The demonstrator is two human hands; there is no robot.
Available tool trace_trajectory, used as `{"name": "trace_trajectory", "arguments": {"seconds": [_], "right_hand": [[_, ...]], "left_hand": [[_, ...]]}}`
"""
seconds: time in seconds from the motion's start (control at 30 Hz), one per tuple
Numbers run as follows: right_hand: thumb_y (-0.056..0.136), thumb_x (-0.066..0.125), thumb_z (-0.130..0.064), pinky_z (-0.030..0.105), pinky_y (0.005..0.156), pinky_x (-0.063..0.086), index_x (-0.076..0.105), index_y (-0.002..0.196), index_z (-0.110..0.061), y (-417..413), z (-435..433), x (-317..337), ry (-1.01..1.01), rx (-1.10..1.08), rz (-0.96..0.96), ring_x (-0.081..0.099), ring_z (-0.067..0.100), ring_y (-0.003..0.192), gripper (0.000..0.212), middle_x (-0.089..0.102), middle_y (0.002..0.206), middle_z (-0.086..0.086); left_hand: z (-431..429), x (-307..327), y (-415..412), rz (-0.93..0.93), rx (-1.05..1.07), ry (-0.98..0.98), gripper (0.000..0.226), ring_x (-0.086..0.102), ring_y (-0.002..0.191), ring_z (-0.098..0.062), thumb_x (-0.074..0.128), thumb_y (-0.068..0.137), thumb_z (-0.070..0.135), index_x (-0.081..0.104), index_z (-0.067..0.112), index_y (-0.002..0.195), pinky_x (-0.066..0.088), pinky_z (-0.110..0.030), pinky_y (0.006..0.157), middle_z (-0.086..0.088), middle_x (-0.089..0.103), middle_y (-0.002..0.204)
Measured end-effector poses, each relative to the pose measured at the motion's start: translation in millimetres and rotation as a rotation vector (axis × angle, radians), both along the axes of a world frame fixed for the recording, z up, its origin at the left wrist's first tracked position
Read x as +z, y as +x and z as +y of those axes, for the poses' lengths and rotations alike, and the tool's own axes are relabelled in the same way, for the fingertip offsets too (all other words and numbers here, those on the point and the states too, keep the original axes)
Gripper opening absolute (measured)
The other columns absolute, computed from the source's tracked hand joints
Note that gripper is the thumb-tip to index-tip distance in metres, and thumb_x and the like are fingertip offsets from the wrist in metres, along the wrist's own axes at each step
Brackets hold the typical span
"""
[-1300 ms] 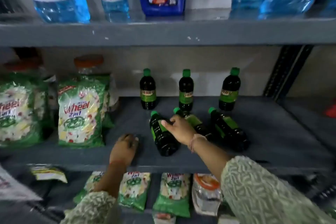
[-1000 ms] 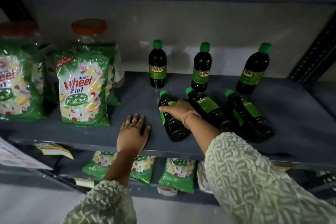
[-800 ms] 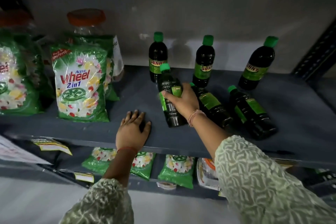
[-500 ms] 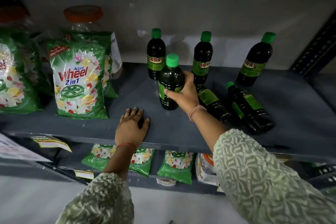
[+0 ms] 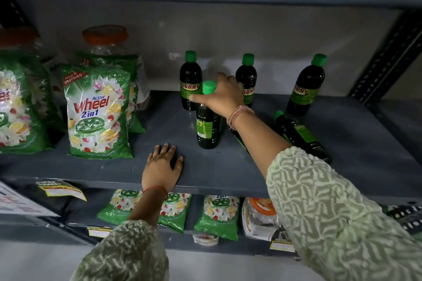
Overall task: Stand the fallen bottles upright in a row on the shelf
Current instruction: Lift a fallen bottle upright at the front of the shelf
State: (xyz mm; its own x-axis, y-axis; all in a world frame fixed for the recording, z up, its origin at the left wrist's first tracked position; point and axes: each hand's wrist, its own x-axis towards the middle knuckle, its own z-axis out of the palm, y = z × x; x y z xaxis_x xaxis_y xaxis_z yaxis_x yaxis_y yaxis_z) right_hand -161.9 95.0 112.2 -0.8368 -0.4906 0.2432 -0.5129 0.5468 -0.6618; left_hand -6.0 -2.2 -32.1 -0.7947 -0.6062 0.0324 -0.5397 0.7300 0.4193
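The right hand (image 5: 225, 96) grips the neck of a dark green-capped bottle (image 5: 207, 124), which stands upright on the grey shelf (image 5: 228, 166). Three upright bottles stand at its 11 (image 5: 190, 84), 1 (image 5: 247, 82) and 2 o'clock (image 5: 304, 89). A fallen bottle (image 5: 299, 134) lies at its 3 o'clock. The left hand (image 5: 163, 166) rests flat and open at its 7 o'clock, holding nothing.

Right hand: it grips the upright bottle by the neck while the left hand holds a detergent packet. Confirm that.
Not quite. The head view shows the right hand on the upright bottle near its neck, but the left hand lies flat on the shelf, apart from the detergent packet.
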Motion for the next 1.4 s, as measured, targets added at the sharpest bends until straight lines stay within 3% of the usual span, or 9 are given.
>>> {"name": "trace_trajectory", "arguments": {"seconds": [0.07,0.23,0.33,0.4,0.5,0.63,0.8,1.1,1.4], "right_hand": [[0.056,0.076,-0.054,0.037,0.089,0.040,0.044,0.117,-0.007,1,2,1,0.099,0.017,0.057,0.049,0.034,0.113,0.083,0.054,0.120,0.016],[0.060,0.077,-0.013,0.025,0.070,0.041,0.039,0.122,-0.010,-2,7,9,-0.013,0.103,-0.141,0.058,0.030,0.103,0.072,0.054,0.101,0.006],[0.056,0.082,-0.037,0.034,0.089,0.044,0.039,0.125,-0.010,-2,8,4,0.026,0.057,-0.159,0.050,0.032,0.114,0.085,0.053,0.121,0.013],[0.055,0.081,-0.046,0.036,0.088,0.045,0.050,0.114,-0.007,-1,11,-1,0.068,0.011,-0.114,0.052,0.032,0.111,0.077,0.056,0.118,0.017],[0.059,0.083,-0.025,0.030,0.083,0.046,0.059,0.106,-0.006,-7,14,1,-0.014,0.052,-0.226,0.060,0.028,0.103,0.057,0.065,0.114,0.014],[0.069,0.073,-0.003,0.040,0.100,0.044,0.055,0.116,-0.003,-13,17,6,-0.006,0.152,-0.361,0.057,0.031,0.112,0.050,0.062,0.122,0.016],[0.068,0.077,-0.020,0.029,0.094,0.042,0.055,0.119,-0.007,-14,21,3,0.002,0.158,-0.347,0.057,0.026,0.113,0.057,0.061,0.125,0.011],[0.072,0.074,-0.014,0.042,0.101,0.044,0.057,0.117,-0.004,-14,20,-2,-0.039,0.158,-0.421,0.058,0.029,0.112,0.049,0.063,0.122,0.015],[0.071,0.075,-0.012,0.035,0.100,0.045,0.059,0.116,-0.005,27,52,-4,-0.061,0.183,-0.453,0.060,0.023,0.110,0.049,0.065,0.118,0.012]], "left_hand": [[0,0,0,-0.005,-0.006,-0.004,0.050,0.020,0.143,-0.027,0.041,0.093,0.037,0.040,0.015,0.137,0.018,-0.040,0.119,-0.007,0.033,0.152],[-1,-1,0,-0.016,-0.017,-0.007,0.050,0.019,0.143,-0.028,0.040,0.093,0.037,0.039,0.014,0.137,0.017,-0.040,0.119,-0.008,0.032,0.152],[-1,-1,0,-0.020,-0.017,-0.008,0.050,0.019,0.144,-0.028,0.039,0.093,0.037,0.038,0.014,0.138,0.017,-0.040,0.119,-0.008,0.031,0.153],[-1,-1,0,-0.025,-0.021,-0.009,0.050,0.018,0.144,-0.027,0.039,0.093,0.037,0.038,0.015,0.138,0.017,-0.040,0.119,-0.007,0.031,0.153],[-1,-1,-1,-0.022,-0.021,-0.007,0.051,0.018,0.144,-0.027,0.039,0.093,0.038,0.037,0.015,0.138,0.017,-0.040,0.119,-0.007,0.031,0.153],[-1,-1,0,-0.026,-0.022,-0.007,0.051,0.018,0.144,-0.027,0.038,0.093,0.038,0.037,0.015,0.139,0.017,-0.040,0.119,-0.007,0.030,0.153],[-2,-2,0,-0.029,-0.020,-0.007,0.051,0.016,0.145,-0.027,0.037,0.094,0.039,0.036,0.016,0.139,0.016,-0.040,0.120,-0.006,0.029,0.154],[-1,-2,0,-0.012,-0.015,-0.006,0.051,0.016,0.145,-0.026,0.038,0.093,0.038,0.037,0.016,0.139,0.015,-0.039,0.119,-0.006,0.030,0.154],[-1,-1,-1,0.000,-0.019,0.008,0.051,0.018,0.144,-0.028,0.040,0.093,0.038,0.037,0.015,0.139,0.016,-0.040,0.119,-0.007,0.030,0.153]]}}
